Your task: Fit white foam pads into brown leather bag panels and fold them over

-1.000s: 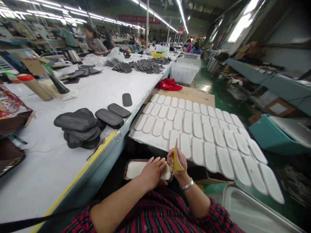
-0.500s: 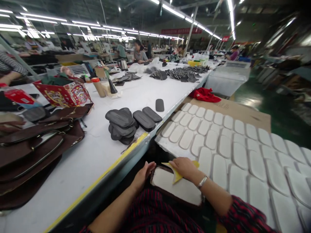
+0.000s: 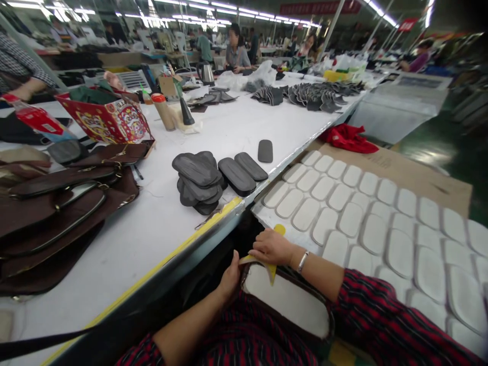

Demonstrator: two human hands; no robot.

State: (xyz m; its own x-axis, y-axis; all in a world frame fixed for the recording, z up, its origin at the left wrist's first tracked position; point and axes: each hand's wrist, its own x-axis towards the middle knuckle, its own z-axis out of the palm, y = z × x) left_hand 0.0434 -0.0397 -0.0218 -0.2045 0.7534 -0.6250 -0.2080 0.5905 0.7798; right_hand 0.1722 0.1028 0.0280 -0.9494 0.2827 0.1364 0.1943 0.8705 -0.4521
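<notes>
In my lap lies a dark brown bag piece with a rounded rim, its white oval panel facing up. My left hand grips the near-left end of its rim, thumb up and most fingers hidden behind it. My right hand is closed round a bent, thin yellow sheet, whose lower corner reaches down over the panel's left end. Another part of that sheet sticks out above the knuckles. Both hands are close together at this end of the piece.
Rows of white oval pads cover the board on my right. Left, on the white table, are stacked dark grey oval pieces, brown leather bags and a red patterned box. The table edge carries yellow tape.
My right hand has moved left and up the piece with the yellow sheet, closer to my left hand. The view has shifted down and right.
</notes>
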